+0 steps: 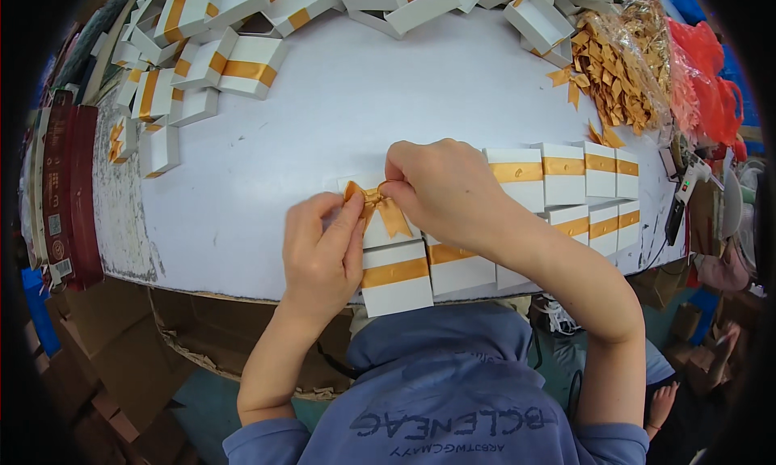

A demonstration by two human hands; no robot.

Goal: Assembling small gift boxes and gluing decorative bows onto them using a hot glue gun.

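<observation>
A gold satin ribbon bow (374,198) lies on a small white box (380,237) near the table's front edge. My left hand (319,243) pinches the bow's left loop between thumb and finger. From the other side, my right hand (436,186) closes on the right loop with thumb and forefinger. The bow's tails hang down over the box lid. Just nearer to me sits another white box (396,285) with a gold ribbon band and no bow. Two rows of such banded boxes (517,178) run off to the right, partly hidden by my right forearm.
Loose gold bows (618,69) spill from a clear plastic bag at the back right, beside a red plastic bag (699,77). A glue gun (687,194) rests at the right edge. White boxes (250,65) pile up along the back and left. Dark red cartons (73,190) stand left.
</observation>
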